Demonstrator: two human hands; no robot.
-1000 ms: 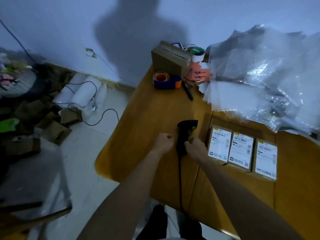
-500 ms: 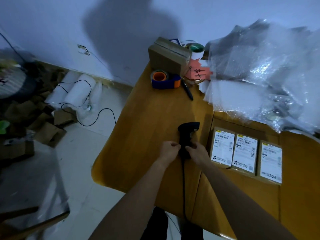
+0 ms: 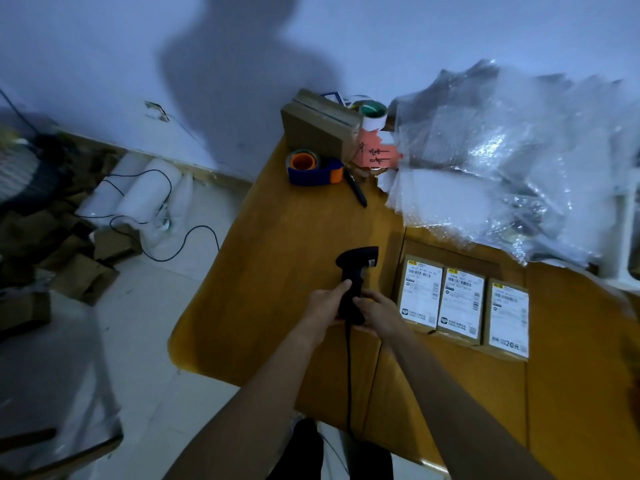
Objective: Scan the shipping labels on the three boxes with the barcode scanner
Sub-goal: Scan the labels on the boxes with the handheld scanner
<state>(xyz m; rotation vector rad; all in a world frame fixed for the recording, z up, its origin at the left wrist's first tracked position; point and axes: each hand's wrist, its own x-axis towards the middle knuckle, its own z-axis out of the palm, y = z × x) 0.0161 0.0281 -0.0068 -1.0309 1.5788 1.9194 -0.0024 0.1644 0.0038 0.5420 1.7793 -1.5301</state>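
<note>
While both my hands, left hand (image 3: 323,303) and right hand (image 3: 375,311), clasp the barcode scanner (image 3: 353,282) in one grip, I'm only collecting it; next, aim at the nearest shipping label (image 3: 420,294).

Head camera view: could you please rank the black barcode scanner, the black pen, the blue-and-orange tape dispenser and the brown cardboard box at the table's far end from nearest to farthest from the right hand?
1. Black barcode scanner: touching the right hand.
2. Black pen: mid-table, beyond the scanner.
3. Blue-and-orange tape dispenser: farther, left of the pen.
4. Brown cardboard box: far end, by the wall.
</note>
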